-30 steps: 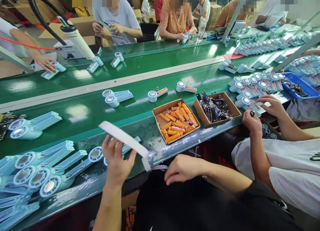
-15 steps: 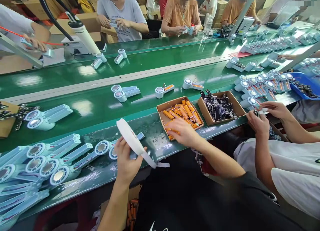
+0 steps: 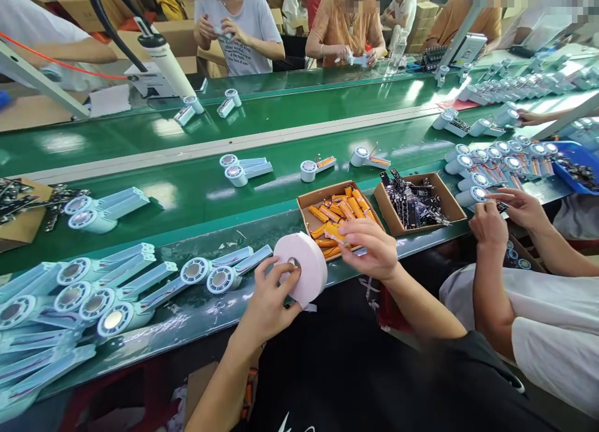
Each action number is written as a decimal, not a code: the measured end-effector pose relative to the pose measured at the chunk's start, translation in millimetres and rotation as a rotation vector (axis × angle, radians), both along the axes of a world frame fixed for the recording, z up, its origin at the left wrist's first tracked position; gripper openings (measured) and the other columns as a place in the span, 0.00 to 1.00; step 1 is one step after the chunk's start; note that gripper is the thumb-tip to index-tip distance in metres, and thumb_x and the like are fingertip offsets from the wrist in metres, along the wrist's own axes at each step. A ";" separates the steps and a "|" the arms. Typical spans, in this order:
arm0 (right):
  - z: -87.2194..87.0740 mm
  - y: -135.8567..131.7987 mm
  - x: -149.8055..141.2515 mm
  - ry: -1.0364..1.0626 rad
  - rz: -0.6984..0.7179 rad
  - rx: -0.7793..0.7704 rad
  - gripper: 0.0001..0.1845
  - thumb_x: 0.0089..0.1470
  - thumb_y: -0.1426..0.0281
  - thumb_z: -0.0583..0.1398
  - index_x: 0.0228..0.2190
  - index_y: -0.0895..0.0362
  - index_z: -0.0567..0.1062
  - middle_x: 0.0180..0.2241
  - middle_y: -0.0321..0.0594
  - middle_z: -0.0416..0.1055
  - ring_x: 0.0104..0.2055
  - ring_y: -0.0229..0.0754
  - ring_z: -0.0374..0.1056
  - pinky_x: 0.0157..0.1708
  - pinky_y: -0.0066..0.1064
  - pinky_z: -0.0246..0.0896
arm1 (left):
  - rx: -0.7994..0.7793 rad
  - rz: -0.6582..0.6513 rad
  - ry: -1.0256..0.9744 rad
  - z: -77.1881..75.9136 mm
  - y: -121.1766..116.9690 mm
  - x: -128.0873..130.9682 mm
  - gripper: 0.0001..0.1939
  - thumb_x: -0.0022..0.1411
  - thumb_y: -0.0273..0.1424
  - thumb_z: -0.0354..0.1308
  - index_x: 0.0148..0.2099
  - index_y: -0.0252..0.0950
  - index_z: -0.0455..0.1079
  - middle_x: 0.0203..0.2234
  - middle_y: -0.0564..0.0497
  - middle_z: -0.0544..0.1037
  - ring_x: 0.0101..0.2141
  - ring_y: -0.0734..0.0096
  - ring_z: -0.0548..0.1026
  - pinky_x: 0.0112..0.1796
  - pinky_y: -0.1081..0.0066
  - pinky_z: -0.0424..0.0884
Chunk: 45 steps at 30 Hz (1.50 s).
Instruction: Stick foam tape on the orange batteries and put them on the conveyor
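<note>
My left hand (image 3: 271,298) grips a roll of white tape (image 3: 311,270), its fingers at the core and a loose end hanging below. Close to the right of it, my right hand (image 3: 372,248) pinches an orange battery (image 3: 334,232) by one end, just above the near side of a cardboard box (image 3: 306,206). Several more orange batteries (image 3: 349,206) lie loose in that box. Left of the tape, two pale blue fan housings with long handles (image 3: 222,279) rest on the bench edge.
A box of small black circuit boards (image 3: 412,201) stands right of the batteries. Many pale blue housings (image 3: 115,316) crowd the left bench. Others sit on the green conveyor belt (image 3: 187,188). A co-worker's hands (image 3: 491,223) work close on the right; more people sit across.
My right hand has lifted out of the battery box with an orange battery. My left hand has moved right and turned the tape roll so its flat side shows.
</note>
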State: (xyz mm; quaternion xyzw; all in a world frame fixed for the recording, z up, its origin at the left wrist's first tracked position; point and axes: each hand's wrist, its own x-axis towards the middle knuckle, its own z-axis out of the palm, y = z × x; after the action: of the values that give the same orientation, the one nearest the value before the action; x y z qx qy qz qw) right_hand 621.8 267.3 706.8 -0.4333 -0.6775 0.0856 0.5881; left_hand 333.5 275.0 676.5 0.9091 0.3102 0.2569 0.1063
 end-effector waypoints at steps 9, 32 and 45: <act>20.8 -6.1 21.1 0.280 -0.213 0.130 0.21 0.56 0.76 0.68 0.50 0.47 0.80 0.47 0.40 0.82 0.47 0.45 0.81 0.43 0.37 0.81 | -0.060 -0.066 -0.009 5.0 2.4 7.2 0.29 0.54 0.20 0.63 0.59 0.37 0.69 0.51 0.40 0.73 0.61 0.40 0.61 0.61 0.40 0.65; 10.1 -27.0 17.9 -0.188 0.213 0.370 0.20 0.57 0.81 0.65 0.49 0.51 0.77 0.43 0.43 0.85 0.51 0.49 0.81 0.47 0.40 0.84 | -0.115 -0.216 0.030 8.4 -1.1 13.9 0.32 0.54 0.19 0.63 0.61 0.38 0.68 0.52 0.41 0.73 0.62 0.42 0.59 0.61 0.40 0.65; -36.7 -46.4 -6.9 0.716 0.300 -0.312 0.24 0.57 0.60 0.69 0.55 0.43 0.76 0.54 0.43 0.78 0.59 0.49 0.74 0.58 0.47 0.73 | 0.060 -0.192 0.123 22.1 0.2 0.9 0.31 0.60 0.17 0.61 0.64 0.41 0.72 0.53 0.47 0.79 0.57 0.49 0.65 0.59 0.51 0.69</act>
State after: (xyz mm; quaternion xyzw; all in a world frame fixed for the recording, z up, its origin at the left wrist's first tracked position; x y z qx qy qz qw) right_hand 615.0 220.9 670.1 -0.3567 -0.4648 0.4171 0.6948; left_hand 334.4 275.1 698.6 0.9515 0.2200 0.1984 0.0837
